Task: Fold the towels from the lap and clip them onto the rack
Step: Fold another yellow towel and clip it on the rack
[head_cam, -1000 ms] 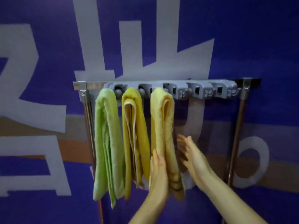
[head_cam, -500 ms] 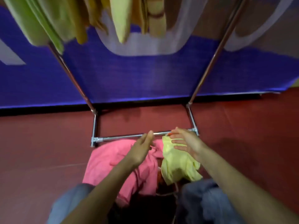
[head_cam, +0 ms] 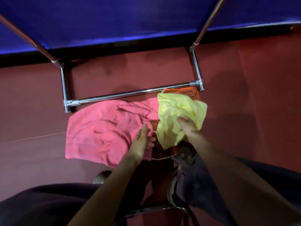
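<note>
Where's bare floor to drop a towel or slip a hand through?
Bare red floor lies left of the pink towel, right of the yellow towel, and behind the rack bar toward the blue wall. Crowded where the towels meet, between the left hand and right hand.

floor [head_cam: 32,128]: red | rack base [head_cam: 130,93]: standing on it | pink towel [head_cam: 101,131]: lying crumpled

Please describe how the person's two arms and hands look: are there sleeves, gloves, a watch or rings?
Both forearms are bare; no sleeve shows up to the picture's lower edge. The left hand and the right hand wear no gloves. No watch, bracelet or ring shows on either wrist or finger, though the picture is slightly blurred.
</note>
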The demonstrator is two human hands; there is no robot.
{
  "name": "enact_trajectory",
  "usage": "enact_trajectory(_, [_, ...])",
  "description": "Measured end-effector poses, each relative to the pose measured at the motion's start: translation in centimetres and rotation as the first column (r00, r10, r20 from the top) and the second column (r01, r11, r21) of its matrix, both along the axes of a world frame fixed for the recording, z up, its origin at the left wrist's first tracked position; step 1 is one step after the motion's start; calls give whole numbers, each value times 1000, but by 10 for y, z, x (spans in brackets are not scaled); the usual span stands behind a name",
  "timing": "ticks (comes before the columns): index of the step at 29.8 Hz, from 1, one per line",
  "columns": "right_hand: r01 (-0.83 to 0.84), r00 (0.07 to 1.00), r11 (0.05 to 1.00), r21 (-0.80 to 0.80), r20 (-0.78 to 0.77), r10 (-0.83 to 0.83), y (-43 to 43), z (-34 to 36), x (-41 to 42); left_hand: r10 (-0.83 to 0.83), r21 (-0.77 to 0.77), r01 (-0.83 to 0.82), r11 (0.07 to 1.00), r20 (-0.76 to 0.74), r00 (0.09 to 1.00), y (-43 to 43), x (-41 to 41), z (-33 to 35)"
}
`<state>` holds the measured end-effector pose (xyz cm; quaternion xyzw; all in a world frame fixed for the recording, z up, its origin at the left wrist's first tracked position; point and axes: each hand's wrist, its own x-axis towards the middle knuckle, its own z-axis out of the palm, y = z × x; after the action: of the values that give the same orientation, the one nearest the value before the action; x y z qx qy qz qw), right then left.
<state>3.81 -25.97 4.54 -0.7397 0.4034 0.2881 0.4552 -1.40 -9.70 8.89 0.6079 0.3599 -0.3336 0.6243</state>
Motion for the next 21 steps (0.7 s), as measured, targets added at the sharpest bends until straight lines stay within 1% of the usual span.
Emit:
enact_trajectory(2, [12,999,1000,-19,-35,-12,-4,-21,3,14,5,-14,1000,-28,1000,0,3,-20])
enact_trajectory(3, [20,995,1000,-6,-94,-21,-8,-36,-1,7,4,-7,1000,-61,998,-1,3,-32])
enact_trajectory(5, [9,981,998,58,-195,2,-12,-52,-8,-10,-1,10,1000,-92,996,0,0,-41])
enact_trajectory(6, [44,971,995,94,-240,-20,-13,-60,-12,-21,1,21,1000,-110,994,1,-4,-48])
enact_trajectory(8, [195,934,969,151,-331,-136,-12,-65,-19,-35,-11,33,999,-129,991,5,-9,-52])
enact_trajectory(9, [294,903,937,186,-376,-208,-11,-68,-22,-36,-12,35,999,-135,990,6,-13,-53])
enact_trajectory(10, [351,889,912,212,-382,-253,-8,-70,-25,-37,-5,37,999,-134,990,9,-17,-56])
enact_trajectory(11, [377,891,898,227,-353,-285,-6,-71,-26,-41,1,41,999,-128,991,10,-20,-56])
enact_trajectory(12, [363,909,909,206,-295,-296,-2,-68,-26,-40,12,42,999,-122,992,12,-22,-56])
enact_trajectory(14, [314,946,938,147,-137,-295,4,-65,-26,-51,26,54,998,-107,993,14,-24,-55])
enact_trajectory(17, [335,937,928,164,43,-346,18,-43,-31,-84,63,85,994,-23,996,15,-27,-41])
enact_trajectory(18, [330,933,921,205,75,-351,25,-28,-31,-100,73,98,993,32,994,16,-26,-33])
enact_trajectory(20, [351,921,893,280,71,-384,35,-14,-29,-102,83,96,992,74,992,11,-23,-25])
enact_trajectory(21, [359,909,874,328,89,-407,42,8,-26,-102,104,90,990,118,988,15,-21,-7])
